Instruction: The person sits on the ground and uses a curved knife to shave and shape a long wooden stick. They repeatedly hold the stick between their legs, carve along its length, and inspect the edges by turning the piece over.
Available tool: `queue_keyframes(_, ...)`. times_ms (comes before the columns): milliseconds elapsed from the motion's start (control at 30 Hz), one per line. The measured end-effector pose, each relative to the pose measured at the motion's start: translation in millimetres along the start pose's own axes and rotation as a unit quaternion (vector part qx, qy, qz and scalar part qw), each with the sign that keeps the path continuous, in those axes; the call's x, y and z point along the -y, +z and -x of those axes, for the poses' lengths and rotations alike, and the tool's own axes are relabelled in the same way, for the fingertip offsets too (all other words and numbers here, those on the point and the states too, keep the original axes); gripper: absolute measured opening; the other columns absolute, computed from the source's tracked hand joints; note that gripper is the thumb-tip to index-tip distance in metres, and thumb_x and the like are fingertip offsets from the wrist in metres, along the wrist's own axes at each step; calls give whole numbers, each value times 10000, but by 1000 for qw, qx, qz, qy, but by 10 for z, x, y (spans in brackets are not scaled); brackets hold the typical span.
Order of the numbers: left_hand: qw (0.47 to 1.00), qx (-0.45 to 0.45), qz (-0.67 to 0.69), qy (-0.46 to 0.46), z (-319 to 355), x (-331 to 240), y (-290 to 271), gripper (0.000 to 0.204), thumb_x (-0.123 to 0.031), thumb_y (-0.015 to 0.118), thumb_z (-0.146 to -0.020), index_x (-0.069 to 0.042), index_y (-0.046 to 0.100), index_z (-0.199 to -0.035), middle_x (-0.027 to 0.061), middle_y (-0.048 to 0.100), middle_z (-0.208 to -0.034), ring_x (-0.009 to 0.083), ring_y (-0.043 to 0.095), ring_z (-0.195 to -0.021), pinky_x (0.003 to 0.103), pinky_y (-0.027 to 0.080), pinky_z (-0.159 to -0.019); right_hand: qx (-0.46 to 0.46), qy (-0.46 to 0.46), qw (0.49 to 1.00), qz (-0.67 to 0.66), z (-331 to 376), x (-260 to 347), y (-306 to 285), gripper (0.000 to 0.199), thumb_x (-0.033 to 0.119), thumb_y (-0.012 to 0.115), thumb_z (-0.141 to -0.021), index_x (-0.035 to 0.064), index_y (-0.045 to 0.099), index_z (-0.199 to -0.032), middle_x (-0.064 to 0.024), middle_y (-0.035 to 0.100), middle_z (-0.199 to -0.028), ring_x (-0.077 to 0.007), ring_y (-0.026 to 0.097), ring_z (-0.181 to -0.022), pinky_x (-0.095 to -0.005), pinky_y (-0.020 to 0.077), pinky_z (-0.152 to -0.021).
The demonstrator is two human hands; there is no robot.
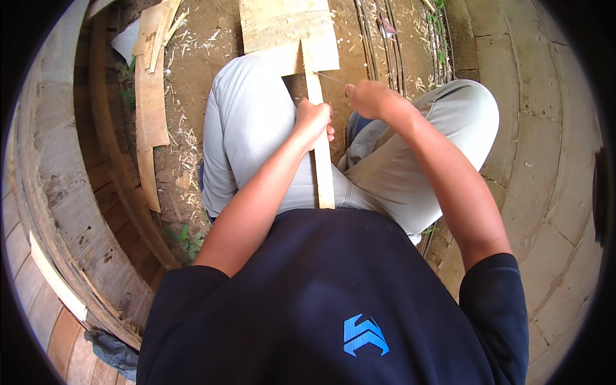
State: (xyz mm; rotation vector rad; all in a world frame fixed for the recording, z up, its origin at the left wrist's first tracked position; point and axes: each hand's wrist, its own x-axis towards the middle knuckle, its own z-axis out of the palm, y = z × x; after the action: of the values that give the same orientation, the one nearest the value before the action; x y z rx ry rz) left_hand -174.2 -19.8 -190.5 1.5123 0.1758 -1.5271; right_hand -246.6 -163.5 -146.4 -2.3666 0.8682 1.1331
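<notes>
While left grip point(313, 122) clasps wooden strip point(323, 170), right grip point(372, 100) clenched around tool point(331, 79), board point(287, 29) ahead

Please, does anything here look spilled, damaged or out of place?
Yes: pale shavings lie scattered across the soil beside the left leg, looking untidy. The wooden strip in the left hand shows no clear damage.

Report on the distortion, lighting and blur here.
Head view: planks at right bend along the black fisheye rim; head view: daylight leaves the trousers bright and the shirt dark; head view: the wooden strip reads fairly clearly, while the right hand looks slightly soft, cause unclear.
</notes>
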Motion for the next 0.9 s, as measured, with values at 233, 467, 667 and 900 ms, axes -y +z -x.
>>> queue_keyframes(233,999,-33,-25,14,-45,26,11,170,-1,488,-810,25,459,-975,108,501,-705,208,522,-495,381,454,-409,-9,105,993,-55,80,221,-19,468,319,346,-1045,-6,680,-1094,-213,688,-1115,-384,654,-1079,-473,529,-895)
queue_keyframes(467,998,-18,-43,51,-76,66,-11,252,1,470,-799,76,432,-1036,165,538,-689,260,573,-471,407,481,-382,-47,147,984,-89,264,414,73,433,311,381,-1045,13,695,-1055,-199,706,-1072,-367,680,-1039,-434,563,-838)
queue_keyframes(667,998,-5,-33,59,-146,103,-2,247,-1,476,-802,79,427,-1030,153,538,-700,259,564,-455,409,477,-374,-35,159,979,-121,328,523,43,414,295,396,-1040,15,701,-1058,-185,714,-1056,-357,702,-982,-415,575,-817)
queue_keyframes(900,998,9,-58,22,-91,67,-14,89,-15,461,-802,8,478,-887,117,525,-686,223,534,-441,397,479,-378,-63,97,985,-130,275,360,55,337,220,470,-988,1,713,-1069,-210,708,-1046,-380,677,-1026,-415,553,-854)
